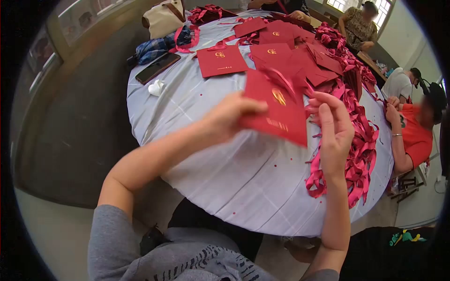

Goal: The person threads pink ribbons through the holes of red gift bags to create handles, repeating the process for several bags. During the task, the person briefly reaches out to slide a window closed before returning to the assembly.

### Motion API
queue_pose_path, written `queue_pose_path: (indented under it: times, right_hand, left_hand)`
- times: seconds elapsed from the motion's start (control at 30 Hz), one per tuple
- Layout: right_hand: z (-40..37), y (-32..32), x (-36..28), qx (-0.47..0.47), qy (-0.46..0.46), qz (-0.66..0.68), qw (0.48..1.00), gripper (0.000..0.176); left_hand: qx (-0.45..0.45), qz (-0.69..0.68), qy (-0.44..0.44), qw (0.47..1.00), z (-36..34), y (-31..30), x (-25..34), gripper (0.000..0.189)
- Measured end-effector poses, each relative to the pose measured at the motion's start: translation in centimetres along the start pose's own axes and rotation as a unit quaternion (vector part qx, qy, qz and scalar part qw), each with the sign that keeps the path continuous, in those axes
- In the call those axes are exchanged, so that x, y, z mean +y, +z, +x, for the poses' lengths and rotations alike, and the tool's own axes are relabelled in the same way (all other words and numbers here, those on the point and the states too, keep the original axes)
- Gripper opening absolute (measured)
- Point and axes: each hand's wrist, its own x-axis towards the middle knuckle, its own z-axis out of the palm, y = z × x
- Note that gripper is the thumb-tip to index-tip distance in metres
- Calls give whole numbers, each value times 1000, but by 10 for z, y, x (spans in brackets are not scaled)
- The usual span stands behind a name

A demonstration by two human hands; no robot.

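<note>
My left hand (229, 114) grips the left edge of a flat red paper bag (276, 112) with a gold emblem, held tilted above the table and blurred by motion. A pink-red ribbon (281, 79) runs across its upper part. At its right side, my right hand (333, 126) has its thumb and fingers pinched together at a ribbon end, partly hidden by the fingers. Beyond the hands lie more red bags, one apart at the left (221, 61) and others overlapping in a pile (314, 63). A long heap of loose ribbons (358, 145) lies beside my right hand.
The round table has a white cloth (225, 182). At its far left are a phone (158, 68), crumpled tissue (156, 88), plaid umbrella (159, 47) and cream bag (164, 19). A person in red (417, 131) sits at the right; others are at the far side.
</note>
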Motion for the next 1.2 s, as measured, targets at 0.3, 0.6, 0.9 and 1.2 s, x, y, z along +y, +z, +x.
queue_pose_path:
  times: [0.3, 0.6, 0.9, 1.2]
  right_hand:
    - [8, -11, 20, 32, 19, -36, 999, 16]
    - [18, -31, 14, 90, 5, -45, 995, 16]
    - [32, -74, 8, 141, 31, -125, 982, 14]
    - [23, -104, -14, 140, 53, -209, 966, 17]
  left_hand:
    - [114, 33, 59, 991, 93, -127, 92, 36]
    - [319, 661, 292, 612, 87, -128, 55, 50]
    - [122, 732, 327, 585, 199, -62, -2, 59]
    - [117, 813, 267, 504, 227, -38, 14, 88]
